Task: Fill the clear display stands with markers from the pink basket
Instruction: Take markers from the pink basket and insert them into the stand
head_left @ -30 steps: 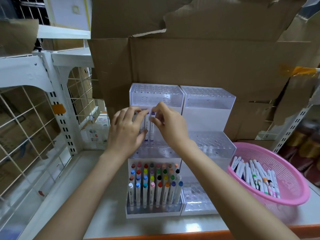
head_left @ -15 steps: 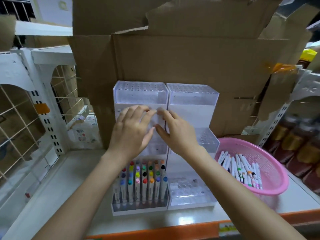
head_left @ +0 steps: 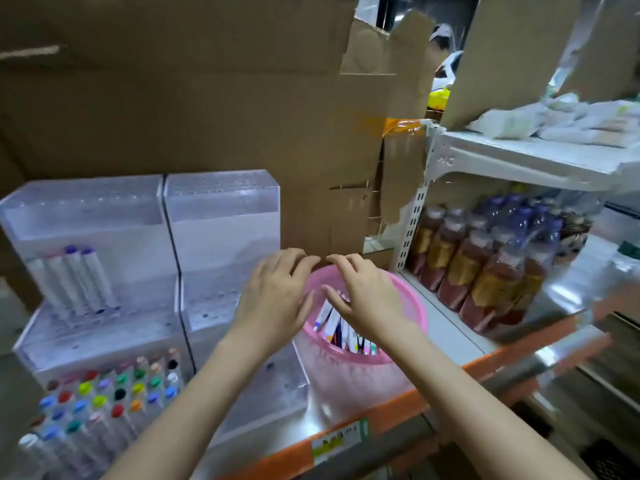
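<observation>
Hands: left hand (head_left: 277, 299) and right hand (head_left: 367, 299) hover side by side over basket (head_left: 414, 308), fingers loose, nothing held.
Contents: markers (head_left: 337, 329) heaped inside (partly hidden by hands).
Left of basket: stands (head_left: 221, 216); far one's front tier full, a few markers on its middle tier.

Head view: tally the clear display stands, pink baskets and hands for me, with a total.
Clear display stands: 2
Pink basket: 1
Hands: 2, left hand and right hand
Total: 5
</observation>
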Action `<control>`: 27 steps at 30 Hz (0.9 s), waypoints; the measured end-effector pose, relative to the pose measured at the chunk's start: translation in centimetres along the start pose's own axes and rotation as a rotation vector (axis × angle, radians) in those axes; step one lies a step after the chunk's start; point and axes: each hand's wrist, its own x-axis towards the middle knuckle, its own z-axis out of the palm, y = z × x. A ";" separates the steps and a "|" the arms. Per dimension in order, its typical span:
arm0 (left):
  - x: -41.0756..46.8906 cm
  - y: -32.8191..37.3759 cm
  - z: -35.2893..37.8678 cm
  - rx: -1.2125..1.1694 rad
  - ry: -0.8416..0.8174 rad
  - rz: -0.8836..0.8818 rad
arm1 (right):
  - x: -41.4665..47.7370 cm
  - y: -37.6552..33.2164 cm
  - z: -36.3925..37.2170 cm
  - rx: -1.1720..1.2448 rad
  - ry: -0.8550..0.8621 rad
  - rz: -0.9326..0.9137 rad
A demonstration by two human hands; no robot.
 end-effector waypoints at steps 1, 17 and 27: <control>0.5 1.1 0.7 -0.025 0.004 0.028 | -0.6 1.1 0.2 0.017 -0.022 0.031; 2.5 6.7 12.0 0.016 -0.686 -0.229 | -1.8 9.2 5.9 0.016 -0.396 0.205; 4.1 7.0 14.5 -0.127 -0.561 -0.392 | 0.0 10.9 7.1 0.133 -0.429 0.341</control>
